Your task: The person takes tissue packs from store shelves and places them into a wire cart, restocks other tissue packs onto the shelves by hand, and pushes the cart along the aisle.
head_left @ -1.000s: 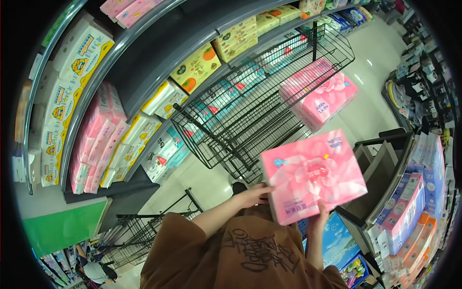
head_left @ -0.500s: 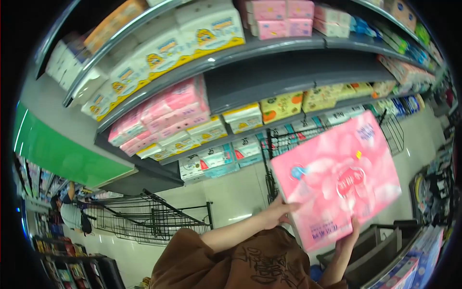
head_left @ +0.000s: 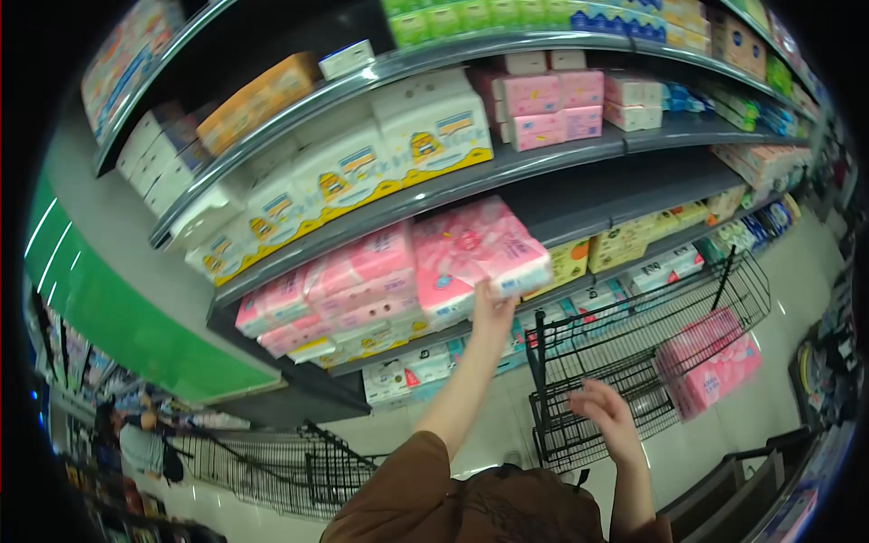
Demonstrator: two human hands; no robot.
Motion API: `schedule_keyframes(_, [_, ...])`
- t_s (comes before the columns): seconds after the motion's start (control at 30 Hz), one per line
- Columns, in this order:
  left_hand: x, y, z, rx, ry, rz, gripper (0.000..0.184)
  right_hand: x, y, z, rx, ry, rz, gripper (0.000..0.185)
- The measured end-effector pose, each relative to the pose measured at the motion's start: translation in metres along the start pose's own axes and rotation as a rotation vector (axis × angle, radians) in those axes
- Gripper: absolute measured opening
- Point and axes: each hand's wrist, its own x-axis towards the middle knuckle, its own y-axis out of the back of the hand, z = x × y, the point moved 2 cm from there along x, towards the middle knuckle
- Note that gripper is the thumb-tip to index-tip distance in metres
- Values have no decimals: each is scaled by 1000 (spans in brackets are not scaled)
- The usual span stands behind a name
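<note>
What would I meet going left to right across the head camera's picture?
Glossy green panel, stacked pink packs, pink flower-printed rectangular pack held by the bare left hand, bare right hand, another boxy pink pack.

L arm [head_left: 466, 389] reached up from lower ctr of frame, slanting a bit to the frame's R, near straight, forearm bare below a brown sleeve [head_left: 394, 484]. L hand [head_left: 493, 305] was abt mid-frame, wrist roughly in line w/ forearm; some fingers hidden, so grip unclear. R arm [head_left: 633, 493] stood nearly upright, bottom of frame, R of ctr. R hand [head_left: 606, 414], lower than L, was free, fingers loosely curled, pointing upper L. Torso [head_left: 498, 509] showed at bottom ctr.
</note>
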Motion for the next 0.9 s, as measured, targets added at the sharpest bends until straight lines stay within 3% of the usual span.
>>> schedule_keyframes(0.07, [20,-37,2,-92,18,-33,33,-38,27,20,-56,-67,162,41])
schedule_keyframes(0.1, [57,-29,-3,-61,-32,-198,31,-60,48,37,-41,-125,293,40])
schedule_keyframes(0.13, [65,-42,4,-4,-67,-56,34,-88,67,59,-21,-189,427,40])
schedule_keyframes(0.17, [73,-53,14,-59,-6,-137,39,-123,86,85,-61,-252,616,39])
schedule_keyframes(0.2, [112,-40,19,11,-15,35,46,-161,109,118,-103,-310,804,38])
schedule_keyframes(0.27, [157,-20,33,168,-42,-23,58,-268,166,221,-469,-510,960,43])
schedule_keyframes(0.3, [184,1,34,269,-51,-73,62,-309,153,230,-688,-548,1051,39])
schedule_keyframes(0.33, [194,9,34,215,29,44,61,-371,160,281,-946,-739,1031,36])
schedule_keyframes(0.37, [200,19,36,164,104,165,59,-423,154,321,-855,-966,1010,36])
schedule_keyframes(0.43, [203,48,45,153,37,95,53,-491,117,344,-585,-1389,868,35])
schedule_keyframes(0.5, [203,82,25,135,23,14,47,-519,84,347,-414,-1524,739,35])
schedule_keyframes(0.6, [99,41,22,226,97,60,41,-519,73,349,-324,-1477,621,34])
schedule_keyframes(0.67, [85,92,5,283,24,263,39,-494,90,350,-328,-1371,594,33])
schedule_keyframes(0.73, [62,168,-7,320,5,188,45,-455,124,349,-361,-1247,586,33])
schedule_keyframes(0.77, [39,203,-14,425,-32,291,49,-431,148,349,-374,-1170,613,33])
schedule_keyframes(0.8, [24,270,-20,702,-27,161,49,-402,173,345,-383,-1089,654,33])
schedule_keyframes(0.83, [-40,245,-32,662,-20,429,45,-376,203,349,-359,-1007,728,32])
schedule_keyframes(0.87, [-71,308,-45,859,-48,395,41,-349,232,348,-258,-923,852,33])
schedule_keyframes(0.9, [-109,363,-54,1057,143,356,29,-320,258,332,-246,-848,903,33])
